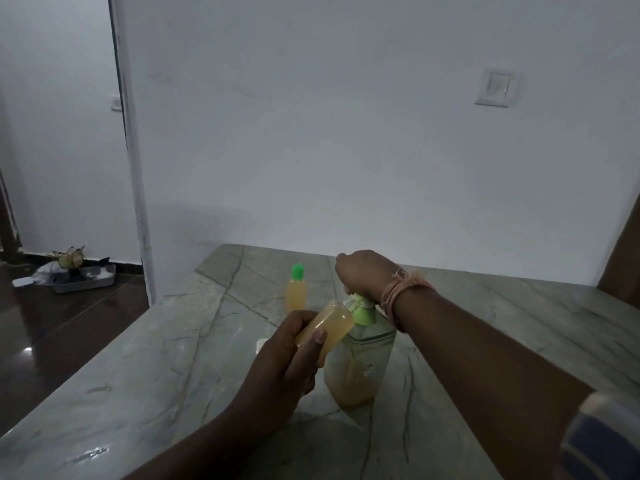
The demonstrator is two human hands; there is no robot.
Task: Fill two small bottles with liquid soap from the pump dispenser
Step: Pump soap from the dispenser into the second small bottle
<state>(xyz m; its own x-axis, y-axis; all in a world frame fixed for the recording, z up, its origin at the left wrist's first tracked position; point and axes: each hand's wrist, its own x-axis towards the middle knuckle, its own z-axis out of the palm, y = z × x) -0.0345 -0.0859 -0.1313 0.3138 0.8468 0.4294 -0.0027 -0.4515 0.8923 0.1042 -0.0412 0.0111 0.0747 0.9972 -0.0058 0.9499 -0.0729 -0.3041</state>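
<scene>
A clear pump dispenser [362,362] with a green collar stands on the marble table [173,375], amber soap low in it. My right hand [363,273] presses down on top of the pump head, fingers curled over it. My left hand [287,358] grips a small uncapped bottle [329,327] of amber soap, tilted with its threaded mouth up at the pump's nozzle. A second small bottle [296,291], full and closed with a green cap, stands upright on the table behind.
A small white cap-like piece [261,344] lies on the table just left of my left hand. A white wall with a switch plate [495,86] backs the table. On the dark floor at far left sits a grey tray [83,277] with clutter.
</scene>
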